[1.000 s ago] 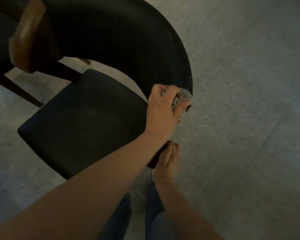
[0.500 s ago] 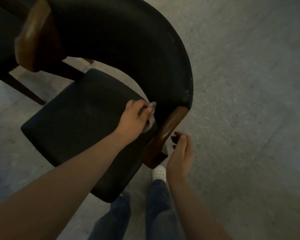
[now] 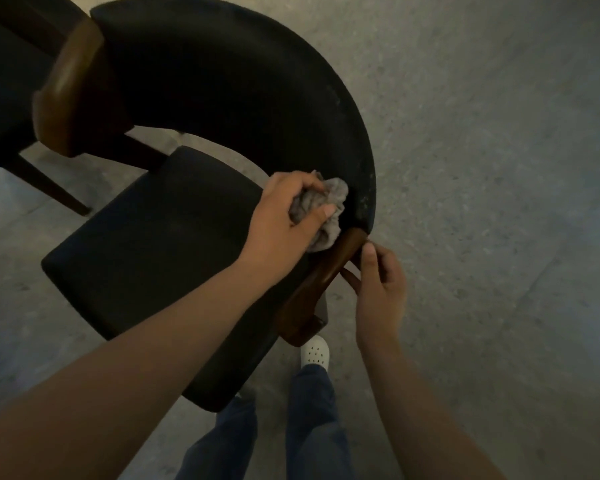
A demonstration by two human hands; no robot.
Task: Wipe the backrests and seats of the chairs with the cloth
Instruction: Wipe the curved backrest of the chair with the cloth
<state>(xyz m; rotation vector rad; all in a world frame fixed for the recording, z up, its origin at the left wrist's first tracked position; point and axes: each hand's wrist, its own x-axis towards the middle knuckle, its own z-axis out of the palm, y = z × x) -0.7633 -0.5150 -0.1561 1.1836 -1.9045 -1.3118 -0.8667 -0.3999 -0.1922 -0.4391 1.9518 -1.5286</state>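
The fingers (image 3: 302,184) of the left hand (image 3: 281,220) are curled round the bunched grey cloth (image 3: 329,199), which they press against the inner end of the black backrest (image 3: 222,81), just above the seat (image 3: 160,244). The right hand (image 3: 381,292) pinches the wooden armrest (image 3: 323,278), thumb on top.

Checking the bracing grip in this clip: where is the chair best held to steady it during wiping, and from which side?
The near wooden armrest, from its outer, floor side: it is a narrow bar along the seat edge, clear of the left hand and grey cloth. The right hand grips it there.
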